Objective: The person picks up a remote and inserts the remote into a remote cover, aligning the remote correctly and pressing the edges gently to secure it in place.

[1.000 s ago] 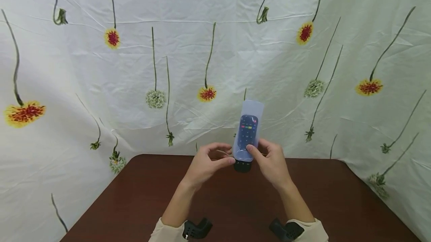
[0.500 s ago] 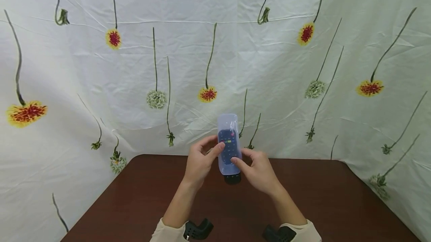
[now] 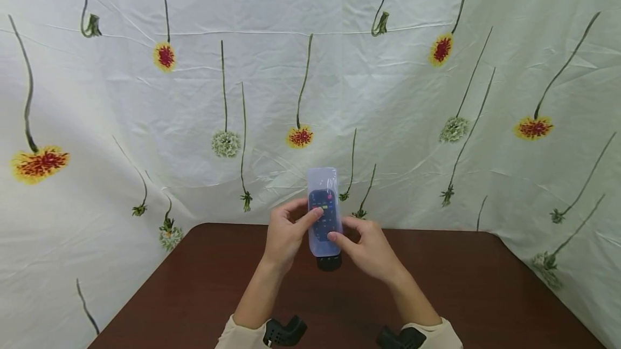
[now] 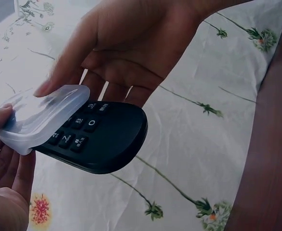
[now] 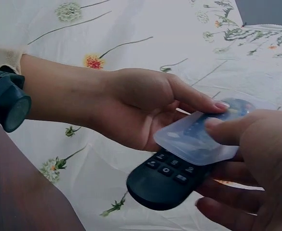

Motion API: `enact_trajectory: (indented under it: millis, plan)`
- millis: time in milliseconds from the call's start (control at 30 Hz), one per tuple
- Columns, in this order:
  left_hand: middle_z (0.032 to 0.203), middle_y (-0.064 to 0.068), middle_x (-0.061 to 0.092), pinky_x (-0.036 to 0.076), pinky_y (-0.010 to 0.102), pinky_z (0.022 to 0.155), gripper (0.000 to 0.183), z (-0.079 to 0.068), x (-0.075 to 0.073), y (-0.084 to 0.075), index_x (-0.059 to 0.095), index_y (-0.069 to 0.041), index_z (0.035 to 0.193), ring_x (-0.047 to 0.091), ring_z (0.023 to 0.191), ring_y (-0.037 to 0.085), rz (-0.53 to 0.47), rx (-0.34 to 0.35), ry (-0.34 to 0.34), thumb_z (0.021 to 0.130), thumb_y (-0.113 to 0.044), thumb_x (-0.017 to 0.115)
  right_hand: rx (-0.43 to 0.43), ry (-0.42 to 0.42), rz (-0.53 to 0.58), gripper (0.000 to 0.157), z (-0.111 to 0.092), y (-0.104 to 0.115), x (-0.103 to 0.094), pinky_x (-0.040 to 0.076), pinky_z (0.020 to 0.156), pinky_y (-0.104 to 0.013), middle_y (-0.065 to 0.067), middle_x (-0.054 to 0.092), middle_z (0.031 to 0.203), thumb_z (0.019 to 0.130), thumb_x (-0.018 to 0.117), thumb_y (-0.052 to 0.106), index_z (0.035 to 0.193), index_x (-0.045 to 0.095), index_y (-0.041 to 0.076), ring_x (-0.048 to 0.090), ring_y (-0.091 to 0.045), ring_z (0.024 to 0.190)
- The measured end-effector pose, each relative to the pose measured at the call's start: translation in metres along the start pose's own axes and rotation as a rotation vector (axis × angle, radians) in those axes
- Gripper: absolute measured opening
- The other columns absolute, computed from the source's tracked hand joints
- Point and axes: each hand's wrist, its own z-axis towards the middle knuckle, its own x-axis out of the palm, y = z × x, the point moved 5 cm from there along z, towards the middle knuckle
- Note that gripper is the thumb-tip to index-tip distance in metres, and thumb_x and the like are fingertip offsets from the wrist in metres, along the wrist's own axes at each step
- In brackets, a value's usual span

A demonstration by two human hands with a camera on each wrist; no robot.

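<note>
Cloth point(image 3: 388, 84), pale and printed with long-stemmed flowers, fills the background. In front of it stands a dark brown table point(image 3: 204, 289), rounded at its far corners. Two forearms reach in from below, each with a dark wrist device point(image 3: 286, 330) near a cream cuff point(image 3: 239, 334).

The left hand point(image 3: 284, 233) and right hand point(image 3: 367, 247) meet in the middle, each pinching a translucent cover point(image 3: 322, 178), thumb on its front and fingers behind. The remote control point(image 3: 329, 264) is inside that cover, held up off the table, its black end sticking out toward the person. At the far end, the cover reaches past the remote. Small keys point(image 4: 91, 123) show on the bare end.

The step in hand seems to be working the cover along the remote; whether on or off, I cannot tell. The next move probably calls for one hand to steady the remote while the other slides the cover evenly.
</note>
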Motion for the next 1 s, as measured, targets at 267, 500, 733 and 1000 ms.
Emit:
enact_trajectory:
  millis: [267,500,733,1000]
  plan:
    - [0.100,0.018,0.074,0.059,0.032,0.073,0.023,0.001,-0.004,-0.001,0.074,0.008,0.114,0.070,0.087,0.024,-0.008,-0.003,-0.046,0.094,-0.005,0.076,0.092,0.304,0.031,0.041,-0.003,-0.011,0.004,0.055,0.088,-0.042,0.007,0.075,0.109,0.091,0.083,0.027,0.127,0.073,0.011,0.070,-0.014,0.098]
    - [0.100,0.018,0.073,0.060,0.034,0.074,0.023,0.000,-0.006,-0.001,0.074,0.007,0.114,0.069,0.087,0.025,-0.010,-0.007,-0.068,0.095,-0.005,0.076,0.243,0.482,0.202,0.022,-0.009,-0.023,0.021,0.061,0.065,-0.037,-0.005,0.075,0.093,0.094,0.078,0.011,0.114,0.073,0.003,0.073,-0.021,0.080]
    - [0.102,0.017,0.074,0.060,0.034,0.075,0.025,0.001,-0.002,-0.002,0.074,0.008,0.114,0.070,0.089,0.024,-0.026,-0.002,-0.075,0.093,-0.005,0.077,0.297,0.419,0.300,0.020,-0.009,-0.023,0.023,0.062,0.065,-0.041,-0.010,0.073,0.090,0.094,0.076,0.005,0.112,0.072,-0.002,0.071,-0.024,0.081]
    - [0.100,0.016,0.075,0.059,0.032,0.072,0.024,0.001,-0.001,0.002,0.075,0.006,0.114,0.070,0.086,0.023,-0.011,0.003,-0.125,0.093,-0.007,0.079,0.331,0.374,0.364,0.022,-0.008,-0.021,0.027,0.062,0.066,-0.047,-0.013,0.073,0.091,0.093,0.074,0.003,0.112,0.071,-0.007,0.071,-0.025,0.079]
